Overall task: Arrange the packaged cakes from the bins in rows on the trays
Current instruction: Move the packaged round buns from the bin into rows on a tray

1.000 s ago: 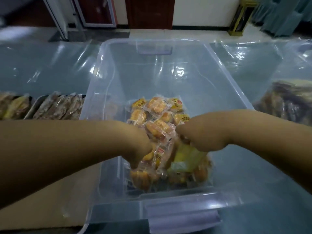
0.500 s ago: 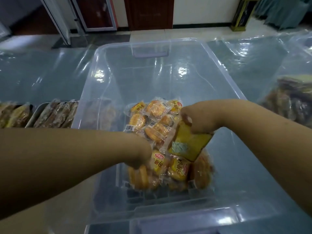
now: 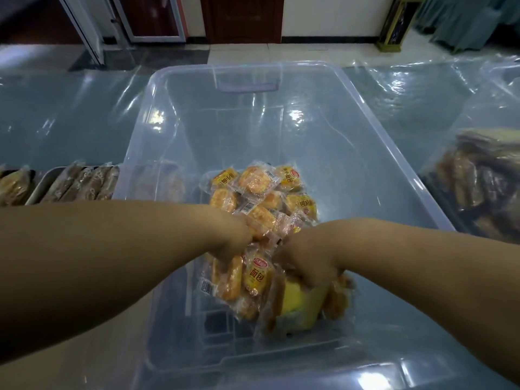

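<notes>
Both my arms reach into the large clear plastic bin on the desk, where the heap of small golden cakes in clear wrappers sits at the bin's centre toward 6 o'clock. My left hand is curled on wrapped cakes at the heap's 9 o'clock edge; my right hand is clamped on a yellow packet at its 5 o'clock side. Metal tray with rowed dark wrapped cakes lies at 9 o'clock outside the bin.

A table under glossy clear sheeting carried a clear bin centrally and a metal tray left.
</notes>
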The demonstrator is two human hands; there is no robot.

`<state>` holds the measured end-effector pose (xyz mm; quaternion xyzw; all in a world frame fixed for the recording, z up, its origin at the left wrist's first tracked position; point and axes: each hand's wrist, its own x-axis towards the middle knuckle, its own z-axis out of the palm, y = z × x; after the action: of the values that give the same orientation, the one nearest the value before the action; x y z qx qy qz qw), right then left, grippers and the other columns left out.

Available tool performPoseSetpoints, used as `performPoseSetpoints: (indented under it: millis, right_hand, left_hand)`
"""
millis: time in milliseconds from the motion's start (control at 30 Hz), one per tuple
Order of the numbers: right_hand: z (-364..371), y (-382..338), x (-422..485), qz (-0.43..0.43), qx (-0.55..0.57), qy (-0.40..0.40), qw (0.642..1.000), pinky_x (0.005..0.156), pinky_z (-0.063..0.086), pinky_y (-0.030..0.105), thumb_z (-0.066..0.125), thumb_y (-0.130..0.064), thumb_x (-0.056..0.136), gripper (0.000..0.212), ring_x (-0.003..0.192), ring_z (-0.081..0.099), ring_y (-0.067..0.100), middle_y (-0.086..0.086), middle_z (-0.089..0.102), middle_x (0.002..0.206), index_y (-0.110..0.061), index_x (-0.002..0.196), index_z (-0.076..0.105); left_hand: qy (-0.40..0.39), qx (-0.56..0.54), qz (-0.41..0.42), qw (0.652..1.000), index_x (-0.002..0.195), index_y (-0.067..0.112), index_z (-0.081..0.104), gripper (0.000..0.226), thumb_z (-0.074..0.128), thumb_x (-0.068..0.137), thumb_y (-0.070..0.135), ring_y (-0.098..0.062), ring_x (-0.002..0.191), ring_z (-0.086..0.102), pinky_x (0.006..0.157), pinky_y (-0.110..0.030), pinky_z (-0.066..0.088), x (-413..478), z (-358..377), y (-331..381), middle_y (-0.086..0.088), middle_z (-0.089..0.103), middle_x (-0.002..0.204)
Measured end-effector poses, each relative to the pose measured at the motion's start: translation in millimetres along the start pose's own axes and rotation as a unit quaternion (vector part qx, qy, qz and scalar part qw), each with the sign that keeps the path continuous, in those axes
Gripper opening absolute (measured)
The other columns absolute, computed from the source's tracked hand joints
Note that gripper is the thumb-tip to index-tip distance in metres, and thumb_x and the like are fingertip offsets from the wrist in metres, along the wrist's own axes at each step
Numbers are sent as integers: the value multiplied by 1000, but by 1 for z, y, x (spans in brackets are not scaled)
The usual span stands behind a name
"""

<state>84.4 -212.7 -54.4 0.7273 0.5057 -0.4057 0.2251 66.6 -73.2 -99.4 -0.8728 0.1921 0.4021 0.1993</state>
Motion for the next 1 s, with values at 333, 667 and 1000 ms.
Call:
performPoseSetpoints:
  millis: [333,667,1000]
  right_hand:
    - [10,-6,15,-3,4,-24,1000,79,46,34,54,-14,87,35,101,54,28,14,58,114,-7,122,54]
    - [-13,18,-18,89,105,134,981,51,37,25,65,-22,80,17,66,50,16,1,51,72,-9,88,58]
    - [-35,31,-80,244,138,489,826,46,27,25,60,-21,75,21,57,44,18,3,44,66,-15,63,44]
  left_hand:
    - [31,-125,-49,991,145,26,9,107,82,67,29,-21,76,49,65,-32,45,-6,-11,-11,-10,54,123]
    - [108,-155,-123,974,124,12,51,60,76,73,33,-18,77,55,56,-25,39,-41,-20,-20,-1,58,93]
    - [502,-354,-226,757,109,27,41,61,75,65,53,-14,79,53,68,-34,47,-144,-25,-42,5,54,95]
